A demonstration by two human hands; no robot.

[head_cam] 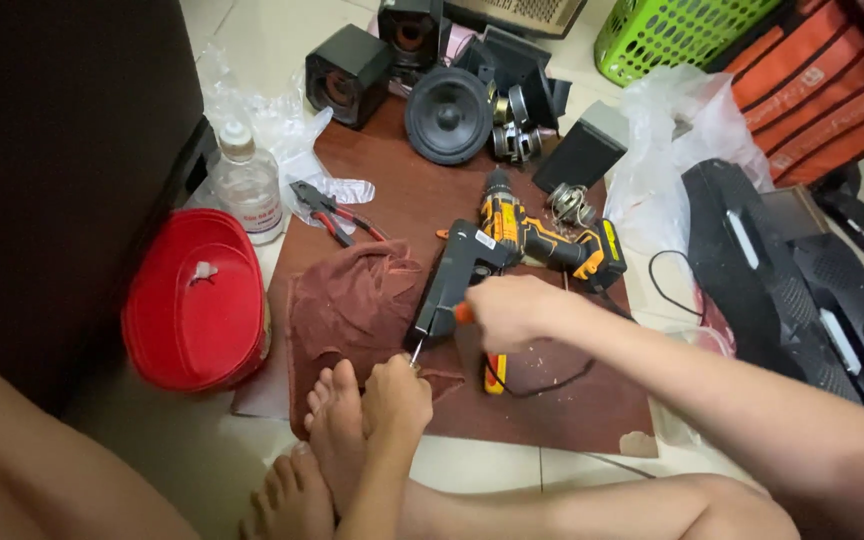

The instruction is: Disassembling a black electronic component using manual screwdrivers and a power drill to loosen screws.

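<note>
Right hand (510,310) closed around the orange handle of a screwdriver (439,327), you angle its thin shaft down and to the left until the tip meets whatever your left hand (396,393) is pinching. That left hand is curled tight at the fingertips just under the tip; the piece it holds is too small to make out. Both hands work low over a brown board (552,400) laid on the tiled floor (512,465), right beside your bare feet (332,420), which rest on the board's near edge.

A black glue gun (457,275) lies just behind the screwdriver, its body slanting toward your right hand. Touching it on the far side is a yellow and black cordless drill (542,240), lying on its side. A reddish-brown cloth (352,300) is crumpled to the left of the glue gun, with red-handled pliers (332,212) just beyond it. A yellow and red tool (494,372) lies under your right wrist, crossed by a black cord (552,380).

Farther out, a red plastic lid (197,300) sits off the board's left edge, next to a clear bottle (247,180). Loose black speakers (422,85) crowd the board's far end, and a green basket (672,30) stands well behind them.
</note>
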